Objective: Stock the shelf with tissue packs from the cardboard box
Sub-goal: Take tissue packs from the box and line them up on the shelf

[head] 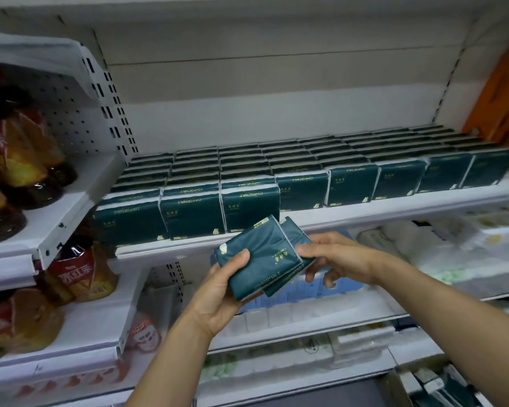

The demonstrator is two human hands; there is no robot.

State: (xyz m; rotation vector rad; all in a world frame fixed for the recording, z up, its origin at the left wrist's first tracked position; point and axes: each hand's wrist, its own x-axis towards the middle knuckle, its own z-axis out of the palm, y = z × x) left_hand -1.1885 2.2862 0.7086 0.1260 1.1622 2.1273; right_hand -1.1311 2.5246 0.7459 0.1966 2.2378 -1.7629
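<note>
Head: two tissue packs (262,259) in both hands

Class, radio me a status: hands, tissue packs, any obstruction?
Both hands, left and right, gripping two tissue packs. Shelf rows nearly full. Nothing blocking.

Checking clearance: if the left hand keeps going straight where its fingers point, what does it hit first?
Likely the front row of dark green tissue packs on the white metal shelf; the left hand grips two packs, pointing up-forward. Depth unclear.

The light is soft and a bit dim, coming from above; the back wall (276,92) under the upper shelf is in shadow. Glare shines on the bottles (18,160) at my left. The edges are curved and blurred; lower shelves look washed out.
</note>
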